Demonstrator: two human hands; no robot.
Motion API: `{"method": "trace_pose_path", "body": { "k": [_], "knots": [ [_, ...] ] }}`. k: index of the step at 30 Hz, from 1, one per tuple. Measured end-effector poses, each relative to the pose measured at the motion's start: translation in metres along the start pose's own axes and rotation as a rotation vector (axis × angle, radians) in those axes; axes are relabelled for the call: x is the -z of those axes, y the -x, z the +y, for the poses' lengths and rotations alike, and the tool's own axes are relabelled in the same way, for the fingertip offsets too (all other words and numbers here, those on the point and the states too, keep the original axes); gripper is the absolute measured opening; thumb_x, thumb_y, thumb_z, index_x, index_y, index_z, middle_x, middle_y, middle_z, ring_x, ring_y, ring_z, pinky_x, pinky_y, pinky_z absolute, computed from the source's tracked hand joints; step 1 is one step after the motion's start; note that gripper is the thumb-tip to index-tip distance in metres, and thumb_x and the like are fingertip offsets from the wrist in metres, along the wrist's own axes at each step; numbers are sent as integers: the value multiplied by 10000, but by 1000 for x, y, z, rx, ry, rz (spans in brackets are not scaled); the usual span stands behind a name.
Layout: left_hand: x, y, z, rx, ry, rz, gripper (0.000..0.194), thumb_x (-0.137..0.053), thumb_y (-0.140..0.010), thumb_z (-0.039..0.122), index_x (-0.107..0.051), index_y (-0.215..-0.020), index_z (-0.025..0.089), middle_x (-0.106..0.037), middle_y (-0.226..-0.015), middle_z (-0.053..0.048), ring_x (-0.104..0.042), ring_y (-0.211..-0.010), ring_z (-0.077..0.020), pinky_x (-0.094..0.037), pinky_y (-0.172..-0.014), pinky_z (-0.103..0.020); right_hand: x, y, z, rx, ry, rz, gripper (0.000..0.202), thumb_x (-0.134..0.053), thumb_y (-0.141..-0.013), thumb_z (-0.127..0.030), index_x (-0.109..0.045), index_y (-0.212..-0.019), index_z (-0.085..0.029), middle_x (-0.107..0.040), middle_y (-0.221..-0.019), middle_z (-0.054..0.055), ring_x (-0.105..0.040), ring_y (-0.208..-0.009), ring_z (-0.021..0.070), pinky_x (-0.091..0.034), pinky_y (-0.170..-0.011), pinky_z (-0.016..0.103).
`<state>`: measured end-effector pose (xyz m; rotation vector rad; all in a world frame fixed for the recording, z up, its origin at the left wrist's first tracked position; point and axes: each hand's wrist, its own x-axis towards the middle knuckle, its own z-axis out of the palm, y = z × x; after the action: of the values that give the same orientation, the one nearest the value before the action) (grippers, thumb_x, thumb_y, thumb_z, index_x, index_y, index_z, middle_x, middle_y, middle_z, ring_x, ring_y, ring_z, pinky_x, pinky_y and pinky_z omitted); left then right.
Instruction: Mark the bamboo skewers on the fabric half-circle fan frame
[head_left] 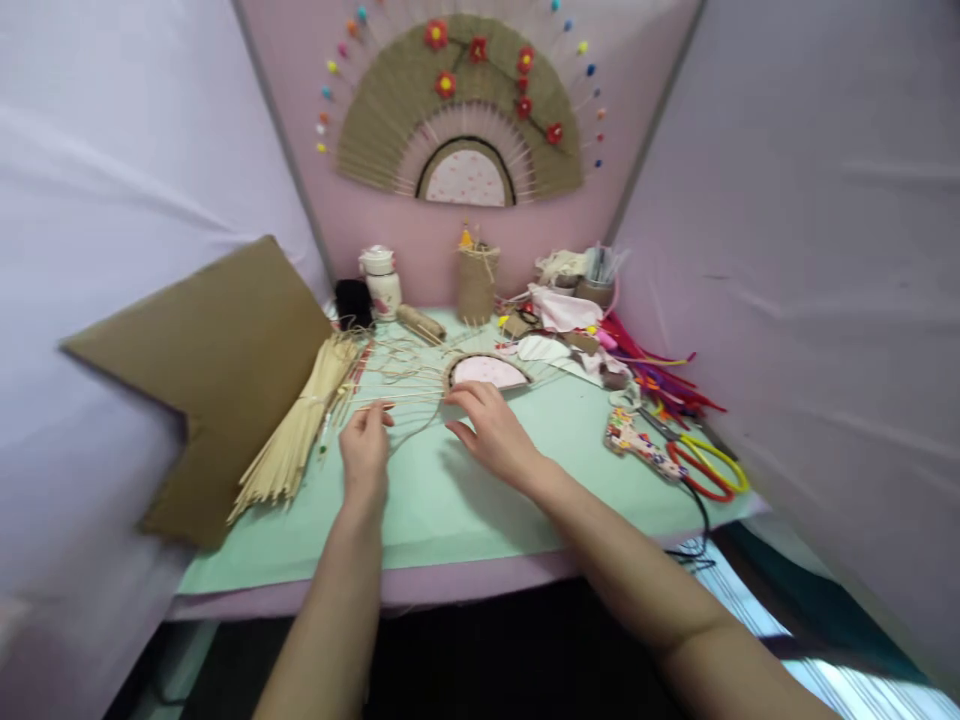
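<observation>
Left hand (365,450) fingers pinched shut on a thin stick (397,400), which runs roughly left-right, far end pointing right toward the half-round piece (487,371). Right hand (491,430) fingers spread open, tips resting at that piece's near edge, flat side toward the person, arch pointing away. Piece lies just beyond both hands on the green table (450,510); right hand nearer. Stick bundle (300,430) left, scissors (705,465) well right.

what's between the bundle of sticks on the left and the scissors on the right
In the head view, both hands lie between them on the green mat: the left hand nearer the stick bundle, the right hand toward the scissors, beside a patterned cutout.
</observation>
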<state>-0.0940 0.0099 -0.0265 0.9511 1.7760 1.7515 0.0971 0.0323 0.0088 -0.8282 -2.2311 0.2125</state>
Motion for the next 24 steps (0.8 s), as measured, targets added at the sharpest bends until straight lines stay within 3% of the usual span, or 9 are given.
{"method": "trace_pose_path", "body": {
  "k": [3, 6, 8, 10, 13, 16, 20, 24],
  "knots": [
    [-1, 0, 3, 56, 111, -11, 308, -567, -717, 464, -572, -681, 157, -495, -569, 42, -273, -407, -56, -188, -397, -212, 61, 49, 23, -181, 196, -122, 273, -650, -815, -200, -617, -1084, -176, -636, -1091, 124, -556, -1040, 272, -455, -907, 420],
    [-3, 3, 9, 89, 180, -14, 305, -590, -697, 462, -567, -678, 159, -438, -512, 66, -239, -390, -50, -155, -390, -206, 118, 98, 59, -512, 452, -222, 301, -662, -791, -222, -636, -1076, -129, -652, -1039, 167, -588, -1018, 314, -445, -887, 439],
    [-3, 5, 13, 99, 204, -19, 298, -592, -692, 456, -555, -663, 162, -403, -484, 77, -228, -383, -48, -145, -389, -202, 143, 122, 81, -712, 571, -306, 345, -631, -817, -291, -630, -1094, -86, -657, -1026, 202, -601, -1011, 339, -442, -867, 435],
    [-4, 5, 13, 101, 221, -19, 294, -598, -683, 452, -539, -644, 166, -405, -482, 77, -226, -385, -47, -143, -388, -199, 152, 136, 97, -819, 574, -362, 455, -643, -805, -340, -593, -1169, -72, -654, -1077, 210, -601, -1041, 339, -435, -875, 409],
    [-1, 4, 10, 58, 167, -10, 305, -602, -682, 459, -539, -625, 167, -466, -520, 51, -260, -410, -54, -170, -390, -198, 149, 145, 111, -843, 499, -363, 587, -659, -781, -395, -532, -1270, -96, -626, -1179, 205, -596, -1074, 322, -436, -864, 371],
    [4, 1, 6, -21, 46, -24, 329, -588, -696, 474, -550, -600, 161, -587, -642, -6, -330, -454, -64, -245, -404, -198, 145, 147, 113, -872, 461, -363, 545, -663, -755, -378, -573, -1227, -118, -643, -1148, 191, -613, -1025, 312, -444, -819, 353],
    [9, 0, 3, -16, 18, -54, 333, -576, -711, 478, -572, -610, 161, -613, -667, -26, -378, -469, -81, -275, -404, -204, 158, 146, 89, -834, 261, -420, 401, -634, -750, -371, -648, -1102, -180, -680, -1070, 119, -626, -950, 276, -455, -791, 340],
    [10, 4, 3, -26, 32, -58, 341, -559, -752, 478, -598, -624, 164, -582, -612, -18, -428, -490, -101, -306, -429, -214, 160, 128, 49, -741, -155, -306, 446, -616, -777, -483, -627, -1151, -240, -662, -1107, 93, -613, -925, 246, -478, -734, 320]
  ]
}}
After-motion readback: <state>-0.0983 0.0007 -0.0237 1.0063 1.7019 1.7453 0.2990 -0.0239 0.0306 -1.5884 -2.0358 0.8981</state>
